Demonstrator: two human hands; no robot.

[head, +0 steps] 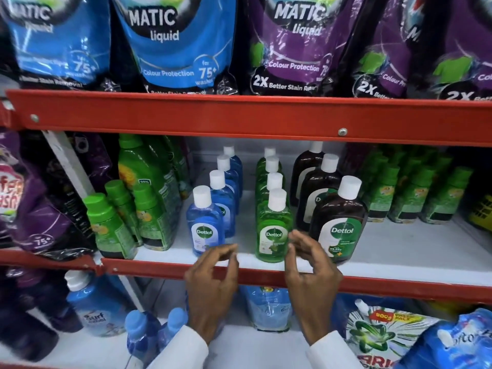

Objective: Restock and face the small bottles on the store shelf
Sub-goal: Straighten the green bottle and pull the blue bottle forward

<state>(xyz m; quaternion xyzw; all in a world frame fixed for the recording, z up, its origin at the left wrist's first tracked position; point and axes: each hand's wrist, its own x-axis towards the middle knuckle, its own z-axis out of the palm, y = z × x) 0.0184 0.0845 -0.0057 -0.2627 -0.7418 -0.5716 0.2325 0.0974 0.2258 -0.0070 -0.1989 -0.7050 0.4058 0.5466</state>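
Observation:
On the middle shelf (399, 251) stand three rows of small white-capped Dettol bottles running front to back. The front blue bottle (205, 222) leads the left row, the front green bottle (273, 227) the middle row, and the front brown bottle (339, 222) the right row. All three labels face me. My left hand (213, 283) hovers at the shelf edge just below the blue bottle, fingers curled and apart, holding nothing. My right hand (310, 275) hangs between the green and brown bottles, fingers spread, empty and close to the green bottle's side.
Green-capped bottles (111, 225) crowd the shelf's left, and more green bottles (415, 193) stand at the right. Bare white shelf lies in front of those. Detergent pouches (173, 41) fill the shelf above its red rail (239, 115). Blue bottles (143, 334) and packs sit below.

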